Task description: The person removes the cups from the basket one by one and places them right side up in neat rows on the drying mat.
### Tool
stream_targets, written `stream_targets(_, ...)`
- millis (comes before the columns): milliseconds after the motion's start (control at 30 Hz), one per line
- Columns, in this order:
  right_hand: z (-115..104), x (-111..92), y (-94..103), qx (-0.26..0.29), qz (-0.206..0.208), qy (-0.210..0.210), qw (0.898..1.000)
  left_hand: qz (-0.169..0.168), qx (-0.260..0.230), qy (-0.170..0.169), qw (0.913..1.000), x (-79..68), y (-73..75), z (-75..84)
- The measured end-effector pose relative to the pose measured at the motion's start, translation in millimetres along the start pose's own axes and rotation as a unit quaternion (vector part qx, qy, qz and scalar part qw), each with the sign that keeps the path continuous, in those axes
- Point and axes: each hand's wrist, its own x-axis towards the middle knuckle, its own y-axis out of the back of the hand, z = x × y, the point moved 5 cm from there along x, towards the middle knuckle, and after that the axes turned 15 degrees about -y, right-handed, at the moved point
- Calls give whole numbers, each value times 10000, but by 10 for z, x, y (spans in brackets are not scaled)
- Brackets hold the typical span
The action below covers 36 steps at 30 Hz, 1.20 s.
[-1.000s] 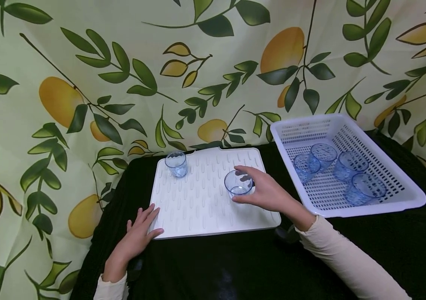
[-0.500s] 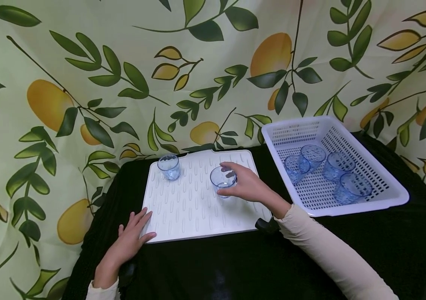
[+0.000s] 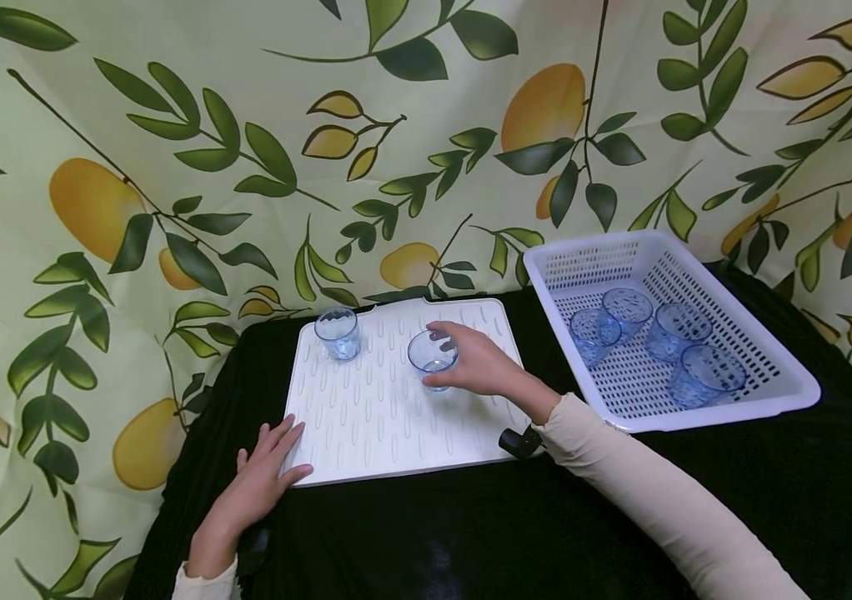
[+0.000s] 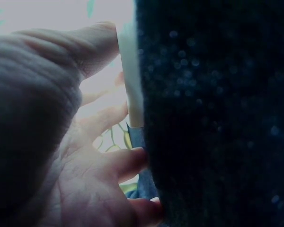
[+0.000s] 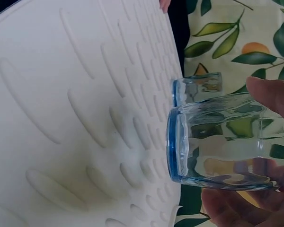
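Note:
My right hand [image 3: 477,362] grips a clear blue-tinted glass [image 3: 423,357] near its rim, thumb on one side and fingers on the other. The glass is upright, close over the right-middle part of a white ridged drying mat [image 3: 381,425]. In the right wrist view, the thick blue base of the held glass [image 5: 217,142] faces the mat. A second glass [image 3: 338,333] stands on the mat's back left corner. My left hand [image 3: 255,485] rests at the mat's front left corner, fingers extended; the left wrist view shows its thumb and fingertips at the mat's edge [image 4: 129,71].
A white slotted plastic basket [image 3: 779,400] stands to the right of the mat, holding several similar blue glasses [image 3: 705,375]. Black cloth [image 3: 396,533] covers the table. Behind it hangs a curtain [image 3: 246,33] printed with leaves and fruit.
My right hand has carried the glass leftward over the mat, nearer to the standing glass. The head view has shifted slightly. My left hand stays at the mat's corner.

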Motion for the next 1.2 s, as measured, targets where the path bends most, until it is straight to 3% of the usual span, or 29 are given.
stream_targets(267,-57,77,-50,124,-128,242,9995,-38,-46,67,10000,22,-16,5)
stream_targets(633,-113,279,-99,66,-150,72,9998,39,-34,-13,10000,29,-16,7)
stream_targets(1200,-101,616,-121,403,39,-169,9990,11,37,-13,10000,9,10,25)
